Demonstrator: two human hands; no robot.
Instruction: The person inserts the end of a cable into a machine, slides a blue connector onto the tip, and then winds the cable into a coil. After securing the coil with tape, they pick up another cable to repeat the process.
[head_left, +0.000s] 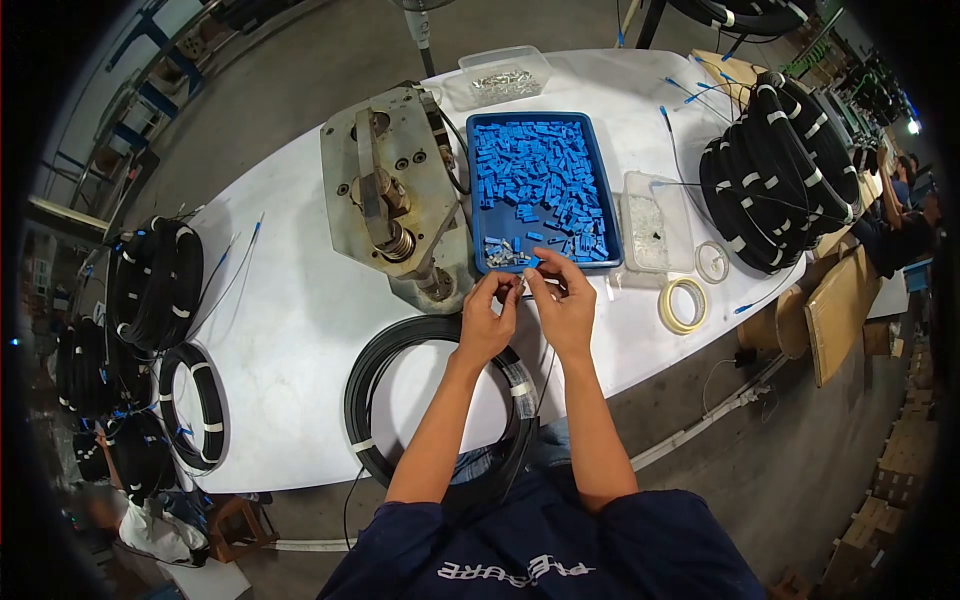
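Pinching a small blue connector (534, 262) between fingers of the right hand (566, 308), at the near edge of the blue tray (602, 264). Holding fingers of the left hand (486, 318) together just beside it; cannot tell on what. Noting black cable coil (357, 405) beneath the forearms, partly on the bench (270, 300).

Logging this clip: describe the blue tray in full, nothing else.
The tray is a dark blue, plastic-looking rectangle with raised walls and rounded corners, sitting upright on the white table. Loose small blue pieces cover most of its floor; a small pile of silvery bits lies in the near left corner, with bare floor above it. A metal press stands to its left and a clear container to its right. Both hands work at its near edge; whether they touch it is unclear.
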